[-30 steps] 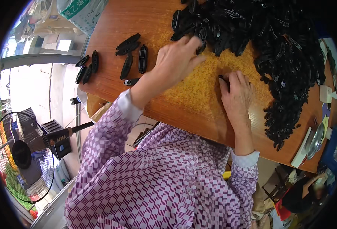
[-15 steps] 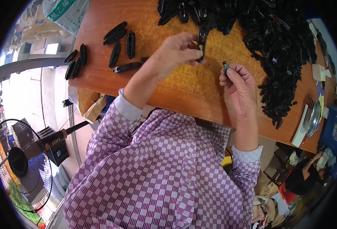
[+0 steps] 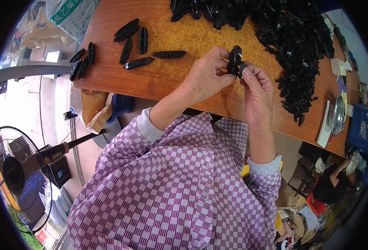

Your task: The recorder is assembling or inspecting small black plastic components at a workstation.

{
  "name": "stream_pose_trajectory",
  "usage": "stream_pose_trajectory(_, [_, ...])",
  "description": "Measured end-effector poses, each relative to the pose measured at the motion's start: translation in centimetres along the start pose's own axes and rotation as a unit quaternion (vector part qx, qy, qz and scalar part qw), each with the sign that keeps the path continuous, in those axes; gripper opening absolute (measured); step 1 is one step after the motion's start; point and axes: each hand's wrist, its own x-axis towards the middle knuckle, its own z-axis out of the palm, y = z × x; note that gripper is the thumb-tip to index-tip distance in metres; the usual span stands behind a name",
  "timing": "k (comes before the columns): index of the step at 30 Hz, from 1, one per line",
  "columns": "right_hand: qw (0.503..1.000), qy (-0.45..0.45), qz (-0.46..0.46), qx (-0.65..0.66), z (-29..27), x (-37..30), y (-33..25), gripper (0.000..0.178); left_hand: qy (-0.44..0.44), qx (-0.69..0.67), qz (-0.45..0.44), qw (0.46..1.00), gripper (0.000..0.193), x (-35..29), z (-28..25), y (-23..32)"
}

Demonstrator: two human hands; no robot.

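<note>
Over the worn yellow middle of the wooden table, my left hand (image 3: 211, 77) grips an oblong black plastic part (image 3: 234, 59), held roughly upright. My right hand (image 3: 258, 83) is closed in a pinch on a small dark piece (image 3: 242, 67), which meets the lower right side of the black part. Fingers hide much of the small piece, so its exact kind cannot be made out. To the left of my hands lie several similar oblong black parts, one of them flat (image 3: 170, 54) near my left wrist.
A large heap of black plastic parts (image 3: 298, 62) covers the table's far and right side. A metal dish (image 3: 337, 115) stands at the right edge. A fan (image 3: 17, 177) is at lower left, a printed bag (image 3: 73, 18) at upper left. Another person sits at lower right.
My left hand has moved right and slightly down with the black part, bringing it against the small piece in my right hand. The view has shifted a little.
</note>
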Motion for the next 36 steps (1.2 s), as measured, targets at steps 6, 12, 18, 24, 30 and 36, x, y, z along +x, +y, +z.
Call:
stream_pose_trajectory(6, [1.0, 0.007, -0.015, 0.001, 0.2, -0.3, 0.3, 0.006, 0.004, 0.051, 0.03, 0.998, 0.045, -0.7, 0.4, 1.1])
stream_pose_trajectory(12, [0.999, 0.003, -0.027, -0.039, -0.5, -0.1, 0.9, 0.013, -0.034, 0.057, 0.019, 0.998, 0.048, -0.8, 0.3, 1.1])
stream_pose_trajectory(18, [0.998, -0.041, 0.04, -0.014, -0.5, 0.1, 0.9, 0.03, -0.05, 0.024, 0.052, 0.997, 0.053, -0.8, 1.5, -0.9])
stream_pose_trajectory(24, [0.996, -0.042, 0.071, -0.022, -1.5, 0.9, 1.3, 0.027, -0.093, 0.018, 0.042, 0.995, 0.062, 0.0, 1.4, -0.6])
stream_pose_trajectory(30, [0.985, -0.082, 0.065, -0.139, -3.8, 1.5, 1.6, 0.017, -0.13, 0.079, 0.089, 0.984, 0.048, 1.0, 0.0, -0.8])
stream_pose_trajectory(36, [0.786, -0.063, -0.136, -0.599, -7.1, 7.2, -4.5, 0.021, -0.123, 0.398, 0.141, 0.898, 0.02, 0.8, -4.3, 0.1])
